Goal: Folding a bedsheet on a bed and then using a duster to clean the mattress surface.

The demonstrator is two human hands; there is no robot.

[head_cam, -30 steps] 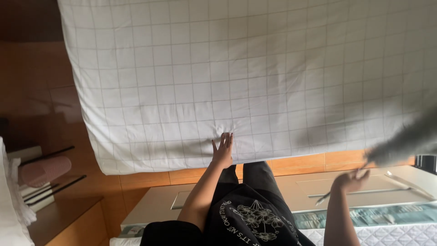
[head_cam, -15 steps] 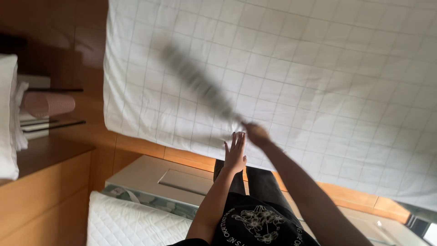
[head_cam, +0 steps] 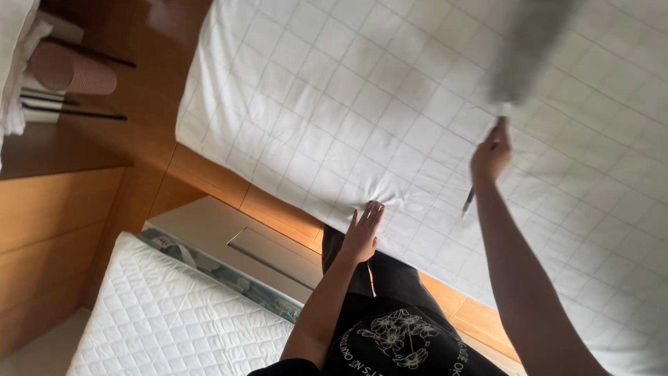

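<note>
The left hand (head_cam: 362, 233) lies open, flat on the white checked sheet's (head_cam: 334, 104) near edge, while the right hand (head_cam: 491, 154), farther in, grips a blurred grey duster (head_cam: 532, 49) angled up across it.

We see the grey duster head (head_cam: 532, 49) only as a motion smear, cut by the top edge above the white checked bedcover (head_cam: 334, 118); its material cannot be told. Its handle is mostly hidden inside the right hand (head_cam: 491, 157). The bedcover runs off the top and right edges. Beside the bedcover, the pink roll (head_cam: 69, 69) is partly hidden by white cloth.
</note>
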